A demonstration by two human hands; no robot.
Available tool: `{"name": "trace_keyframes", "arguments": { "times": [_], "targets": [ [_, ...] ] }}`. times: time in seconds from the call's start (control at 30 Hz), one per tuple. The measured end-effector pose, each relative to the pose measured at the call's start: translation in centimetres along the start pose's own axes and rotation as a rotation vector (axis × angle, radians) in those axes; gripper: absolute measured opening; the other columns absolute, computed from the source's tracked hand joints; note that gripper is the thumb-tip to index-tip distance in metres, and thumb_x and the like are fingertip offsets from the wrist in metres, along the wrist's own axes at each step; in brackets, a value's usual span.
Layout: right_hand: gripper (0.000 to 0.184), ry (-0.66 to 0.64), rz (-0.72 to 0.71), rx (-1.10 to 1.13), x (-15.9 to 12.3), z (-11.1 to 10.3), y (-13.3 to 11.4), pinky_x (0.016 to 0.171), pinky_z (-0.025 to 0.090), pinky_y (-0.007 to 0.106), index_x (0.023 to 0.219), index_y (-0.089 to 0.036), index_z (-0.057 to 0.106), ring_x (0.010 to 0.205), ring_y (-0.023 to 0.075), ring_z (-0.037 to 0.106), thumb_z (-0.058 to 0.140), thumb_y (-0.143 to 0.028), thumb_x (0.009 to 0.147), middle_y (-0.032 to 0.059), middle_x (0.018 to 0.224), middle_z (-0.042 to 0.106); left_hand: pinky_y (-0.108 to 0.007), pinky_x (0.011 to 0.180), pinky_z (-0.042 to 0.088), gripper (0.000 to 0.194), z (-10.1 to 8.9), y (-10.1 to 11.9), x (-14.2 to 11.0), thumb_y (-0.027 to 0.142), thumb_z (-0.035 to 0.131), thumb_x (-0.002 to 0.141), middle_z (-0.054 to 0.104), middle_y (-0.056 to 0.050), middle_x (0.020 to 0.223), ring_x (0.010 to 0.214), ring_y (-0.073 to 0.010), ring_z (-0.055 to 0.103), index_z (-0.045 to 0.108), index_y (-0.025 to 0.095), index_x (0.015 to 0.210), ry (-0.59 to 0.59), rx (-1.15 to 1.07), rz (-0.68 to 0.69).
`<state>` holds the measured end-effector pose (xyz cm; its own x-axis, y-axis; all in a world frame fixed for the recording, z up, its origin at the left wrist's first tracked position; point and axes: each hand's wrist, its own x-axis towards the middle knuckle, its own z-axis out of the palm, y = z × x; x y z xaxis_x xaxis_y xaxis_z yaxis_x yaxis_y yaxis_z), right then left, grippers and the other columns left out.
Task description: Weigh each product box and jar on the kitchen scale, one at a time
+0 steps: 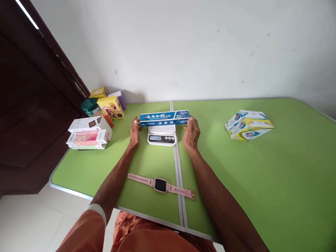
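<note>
A long blue toothpaste box [165, 118] lies crosswise over the platform of a small white digital kitchen scale [162, 130]. The scale's lit display seems to read 128. At the box's left end is my left hand [134, 133], thumb and fingers closed in on that end. My right hand [191, 134] holds the right end, its thumb against the corner; some of its fingers are hidden. Nearer to me, between my forearms, a pink-strapped smartwatch [160, 185] lies stretched out flat with a dark screen.
Boxes cluster at the left: a pink-and-white box [88, 138], a white box [88, 124], a yellow snack box [110, 106] and a dark green tub [89, 105]. On the right lie blue-and-yellow packs [249, 125]. The green folding table [291, 168] meets a white wall behind.
</note>
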<state>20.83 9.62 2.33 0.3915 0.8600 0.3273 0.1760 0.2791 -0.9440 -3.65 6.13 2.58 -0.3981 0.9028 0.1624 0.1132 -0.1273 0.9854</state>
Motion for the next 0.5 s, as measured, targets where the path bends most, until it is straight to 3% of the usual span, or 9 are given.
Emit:
{"name": "trace_keyframes", "arguments": {
  "times": [0.3,0.5],
  "targets": [
    [0.089,-0.025,0.043,0.048,-0.2,-0.2,-0.5,0.099,0.062,0.055,0.132,-0.020,0.075,0.121,0.0347,0.069,0.035,-0.091,0.097,0.0177,0.135,0.071,-0.052,0.125,0.052,0.093,0.2,0.7,-0.6,0.087,0.037,0.103,0.058,-0.019,0.166,0.151,-0.0339,0.060,0.047,0.021,0.168,-0.026,-0.022,-0.002],
    [0.091,-0.032,0.041,0.041,-0.3,-0.3,-0.6,0.099,0.063,0.052,0.135,-0.021,0.075,0.120,0.0326,0.069,0.034,-0.092,0.097,0.0157,0.136,0.071,-0.050,0.133,0.043,0.090,0.0,1.4,-1.2,0.089,0.047,0.099,0.045,-0.013,0.178,0.168,-0.0352,0.038,0.055,0.027,0.163,-0.079,0.068,0.081]
  ]
}}
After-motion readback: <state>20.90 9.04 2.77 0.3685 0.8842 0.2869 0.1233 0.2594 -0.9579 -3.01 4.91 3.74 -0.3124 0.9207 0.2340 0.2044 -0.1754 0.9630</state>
